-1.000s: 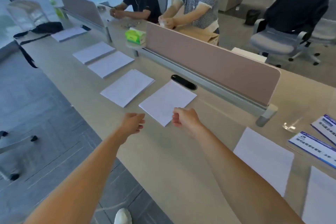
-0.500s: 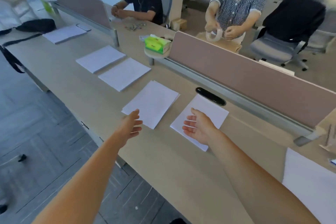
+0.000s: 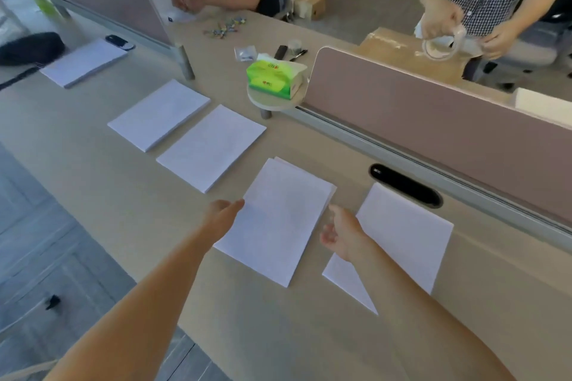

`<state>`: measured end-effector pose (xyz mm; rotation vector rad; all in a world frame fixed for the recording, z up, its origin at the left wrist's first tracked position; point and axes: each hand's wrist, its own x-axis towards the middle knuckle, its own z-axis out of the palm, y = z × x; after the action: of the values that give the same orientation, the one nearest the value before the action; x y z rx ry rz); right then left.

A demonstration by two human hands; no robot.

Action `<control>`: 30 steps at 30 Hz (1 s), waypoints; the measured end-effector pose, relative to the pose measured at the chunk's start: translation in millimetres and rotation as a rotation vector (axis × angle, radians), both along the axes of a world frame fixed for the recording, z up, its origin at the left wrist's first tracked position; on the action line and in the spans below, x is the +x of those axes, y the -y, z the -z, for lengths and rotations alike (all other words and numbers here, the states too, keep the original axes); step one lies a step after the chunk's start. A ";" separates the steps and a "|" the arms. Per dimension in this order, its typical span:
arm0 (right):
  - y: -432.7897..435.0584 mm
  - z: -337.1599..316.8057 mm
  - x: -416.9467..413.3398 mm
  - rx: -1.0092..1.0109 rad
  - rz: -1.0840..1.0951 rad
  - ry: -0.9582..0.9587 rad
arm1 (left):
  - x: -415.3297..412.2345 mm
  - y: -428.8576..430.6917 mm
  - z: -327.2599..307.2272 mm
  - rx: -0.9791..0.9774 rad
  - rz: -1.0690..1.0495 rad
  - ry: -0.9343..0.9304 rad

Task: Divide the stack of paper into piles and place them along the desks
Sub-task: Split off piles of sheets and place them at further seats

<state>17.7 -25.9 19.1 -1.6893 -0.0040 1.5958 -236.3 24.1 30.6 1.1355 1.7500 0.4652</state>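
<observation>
Edges and clearance: a white pile of loose paper sheets [image 3: 278, 226] lies flat on the pale wood-grain bench [image 3: 93, 179], between my two hands. The straight fingers of my left hand [image 3: 221, 210] touch its left long edge and grip nothing. My right hand [image 3: 339, 232] is just off its right edge, fingers loosely curled and empty, the wrist over the near-left corner of a second white paper pile [image 3: 402, 241]. The sheets between my fingers are slightly fanned at the far corner. A narrow strip of bare bench separates the two piles. Behind my wrists the bench runs bare to its near edge.

Beyond my left fingers, three more white paper piles [image 3: 213, 147] [image 3: 159, 114] [image 3: 85, 62] run in a row, each set apart. Beyond my right fingers sit a black oval cable slot [image 3: 405, 184] and a pink partition panel [image 3: 433, 120].

Markings: the green tissue pack [image 3: 275, 77], further beyond my fingertips, bears a red logo I cannot read. The slot has a small white mark, also illegible. The sheets show no readable print.

Change: half a second ago my right palm lay flat on the right-hand pile and my left fingers were short of the middle pile. Both hands now flank the middle pile.
</observation>
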 end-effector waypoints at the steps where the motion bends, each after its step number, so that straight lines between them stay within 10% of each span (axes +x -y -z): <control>1: -9.5 11.5 -0.7 -0.026 0.008 0.024 | 0.5 -11.5 8.6 -0.020 0.005 -0.016; 30: -27.1 30.5 -97.7 -0.087 -0.221 0.528 | -29.8 -72.7 21.1 -0.327 0.645 -0.195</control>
<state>-79.9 1.3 -11.4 -2.1951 -0.4040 1.2680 -266.1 96.8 9.4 1.4440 1.4365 -0.3189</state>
